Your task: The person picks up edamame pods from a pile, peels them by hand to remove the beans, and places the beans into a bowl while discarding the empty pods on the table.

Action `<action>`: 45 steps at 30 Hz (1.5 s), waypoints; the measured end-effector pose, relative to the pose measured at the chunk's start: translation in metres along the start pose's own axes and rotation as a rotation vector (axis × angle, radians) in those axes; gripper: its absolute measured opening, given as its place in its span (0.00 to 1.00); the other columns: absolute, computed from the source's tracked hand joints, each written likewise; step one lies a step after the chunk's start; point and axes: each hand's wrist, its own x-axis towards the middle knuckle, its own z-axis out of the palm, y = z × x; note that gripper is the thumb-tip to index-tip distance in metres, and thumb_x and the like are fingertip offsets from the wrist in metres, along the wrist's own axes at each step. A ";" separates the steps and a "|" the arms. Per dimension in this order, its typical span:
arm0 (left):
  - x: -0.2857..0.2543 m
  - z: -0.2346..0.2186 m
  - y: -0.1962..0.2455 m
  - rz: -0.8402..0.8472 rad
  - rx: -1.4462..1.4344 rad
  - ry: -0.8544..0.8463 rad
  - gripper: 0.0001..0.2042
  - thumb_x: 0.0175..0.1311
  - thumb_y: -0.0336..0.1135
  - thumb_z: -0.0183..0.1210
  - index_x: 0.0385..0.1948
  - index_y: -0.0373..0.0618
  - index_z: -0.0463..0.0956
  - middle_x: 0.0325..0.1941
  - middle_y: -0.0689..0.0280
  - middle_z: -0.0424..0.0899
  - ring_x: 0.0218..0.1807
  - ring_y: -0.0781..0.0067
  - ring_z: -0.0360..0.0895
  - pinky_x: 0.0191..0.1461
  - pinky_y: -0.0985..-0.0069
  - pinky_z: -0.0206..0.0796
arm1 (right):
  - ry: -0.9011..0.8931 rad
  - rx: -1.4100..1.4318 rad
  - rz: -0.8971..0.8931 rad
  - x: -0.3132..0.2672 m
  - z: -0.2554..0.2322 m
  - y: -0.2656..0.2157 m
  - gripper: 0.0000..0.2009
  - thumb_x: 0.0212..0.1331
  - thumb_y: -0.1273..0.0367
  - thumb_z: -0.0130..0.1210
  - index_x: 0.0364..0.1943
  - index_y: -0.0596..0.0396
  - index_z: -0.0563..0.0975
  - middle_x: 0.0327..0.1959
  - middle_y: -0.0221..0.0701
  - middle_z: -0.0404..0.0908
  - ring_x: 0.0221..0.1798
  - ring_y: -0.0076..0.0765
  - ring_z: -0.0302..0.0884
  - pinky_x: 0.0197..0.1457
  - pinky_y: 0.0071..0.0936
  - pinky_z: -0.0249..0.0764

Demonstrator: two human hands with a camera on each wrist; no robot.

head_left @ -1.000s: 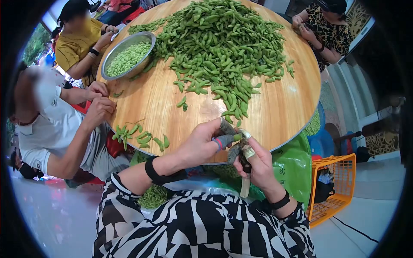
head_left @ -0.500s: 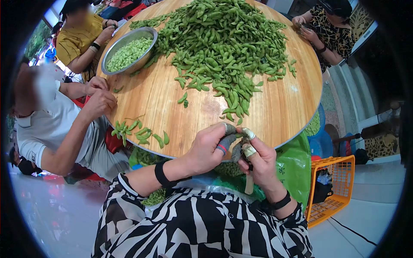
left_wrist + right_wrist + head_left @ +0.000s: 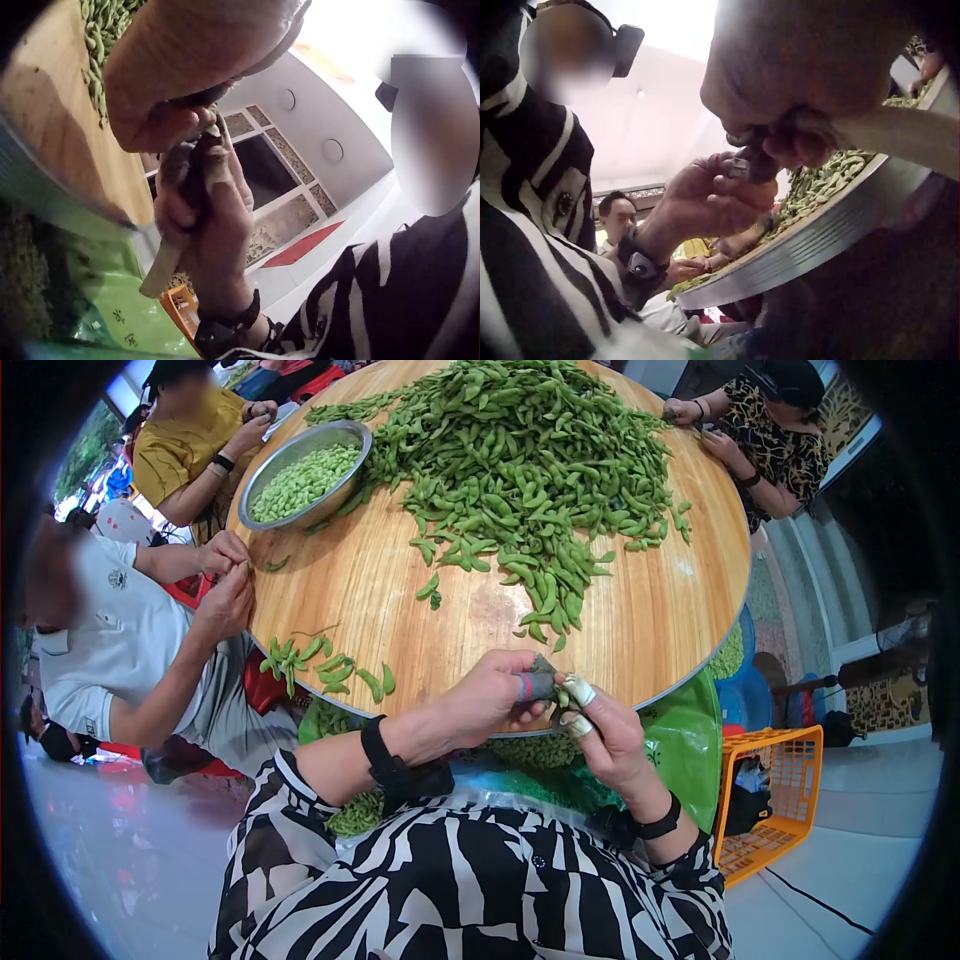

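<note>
In the head view my left hand [image 3: 490,695], with grey covers on its fingers, meets my right hand [image 3: 612,735] just over the table's near edge. A small green soybean pod [image 3: 214,130], mostly hidden by fingers, is pinched at my left fingertips, against the right hand's thumb. White tape wraps the thumb and a finger of the right hand. Its curled fingers grip a pale flat stick [image 3: 162,270], whose end juts out below the palm; the upper part is hidden. The same stick [image 3: 900,136] shows in the right wrist view.
A big heap of soybean pods [image 3: 520,470] covers the back of the round wooden table [image 3: 400,620]. A metal bowl [image 3: 350,485] of shelled beans stands at left; loose pods [image 3: 335,672] lie near the left edge. An orange crate [image 3: 770,800] is at lower right. Other people sit around.
The pod's green end showed at my left fingers, then went from sight between the hands. My right hand has turned, so the pale stick no longer shows in the head view.
</note>
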 end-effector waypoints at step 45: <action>0.013 -0.076 0.051 0.779 1.645 0.326 0.07 0.46 0.28 0.59 0.28 0.42 0.74 0.34 0.55 0.74 0.42 0.50 0.71 0.46 0.60 0.65 | -0.394 0.144 0.365 -0.015 -0.014 -0.014 0.09 0.52 0.74 0.52 0.39 0.60 0.73 0.27 0.41 0.77 0.28 0.41 0.76 0.34 0.30 0.72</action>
